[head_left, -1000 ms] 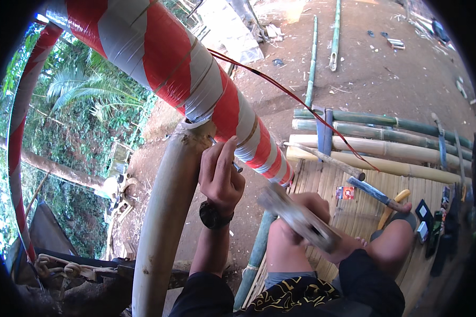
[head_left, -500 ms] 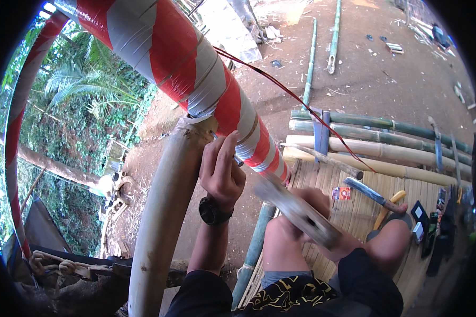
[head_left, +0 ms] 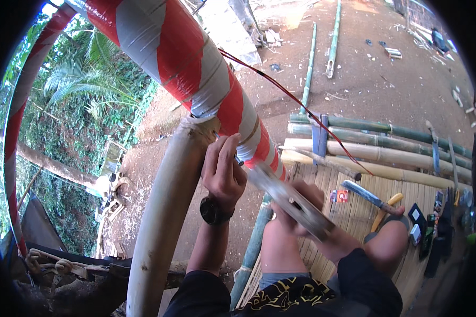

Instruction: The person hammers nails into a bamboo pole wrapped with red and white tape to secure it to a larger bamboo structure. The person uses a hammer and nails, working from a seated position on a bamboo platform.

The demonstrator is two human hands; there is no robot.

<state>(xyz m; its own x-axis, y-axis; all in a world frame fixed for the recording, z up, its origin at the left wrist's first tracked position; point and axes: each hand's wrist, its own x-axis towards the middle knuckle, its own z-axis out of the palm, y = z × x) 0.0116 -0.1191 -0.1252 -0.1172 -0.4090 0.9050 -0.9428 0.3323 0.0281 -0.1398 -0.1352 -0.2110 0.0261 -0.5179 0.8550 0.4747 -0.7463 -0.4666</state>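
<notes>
My left hand (head_left: 223,171), with a dark watch on its wrist, is closed round a thin metal rod (head_left: 239,161), like a chisel or punch. Its blunt end sticks out to the right; the other end points at the upper side of a thick pale bamboo pole (head_left: 161,211). This pole meets a post wrapped in red and silver tape (head_left: 217,100). In my right hand (head_left: 308,196) is a wooden mallet (head_left: 291,203), smeared by motion, its head close to the rod's blunt end. Whether they touch I cannot tell. The mallet's handle is mostly hidden.
Under my legs lies a slatted bamboo platform (head_left: 349,227), edged by several bamboo poles (head_left: 381,150). On it are a machete (head_left: 373,196), a yellow-handled tool (head_left: 388,208) and a small red packet (head_left: 339,196). A red-and-black cable (head_left: 296,100) hangs from the post.
The mallet has shifted slightly left, closer to the rod's end, along with my right hand. My left hand keeps its grip at the pole.
</notes>
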